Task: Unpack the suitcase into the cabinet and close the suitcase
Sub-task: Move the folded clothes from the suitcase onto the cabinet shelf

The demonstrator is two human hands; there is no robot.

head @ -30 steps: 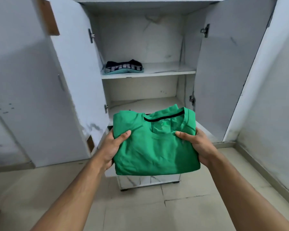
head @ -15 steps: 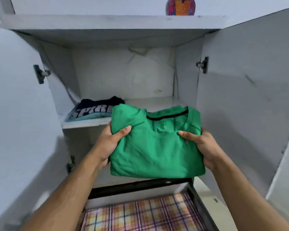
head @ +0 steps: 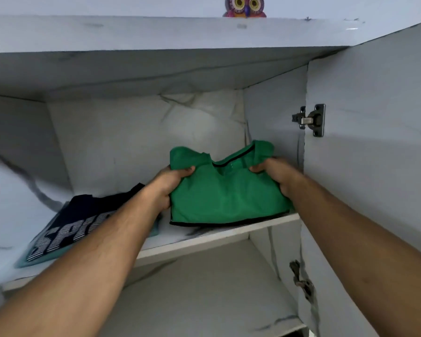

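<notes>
A folded green shirt [head: 225, 198] with a black collar trim lies on the right half of the cabinet's middle shelf [head: 204, 235]. My left hand [head: 167, 184] grips its left edge and my right hand [head: 276, 175] grips its right edge, thumbs on top. To its left on the same shelf sits a folded dark shirt [head: 75, 227] with white lettering, partly hidden by my left forearm. The suitcase is out of view.
The white marbled cabinet stands open, its right door [head: 374, 147] swung outward with two metal hinges [head: 311, 120]. A colourful owl figure [head: 245, 7] sits on the cabinet top. Below the shelf the bottom compartment [head: 204, 288] holds nothing visible.
Both hands carried the green shirt forward and up from in front of the cabinet onto the right side of the middle shelf. The view moved closer; the suitcase's checked lining dropped out of sight.
</notes>
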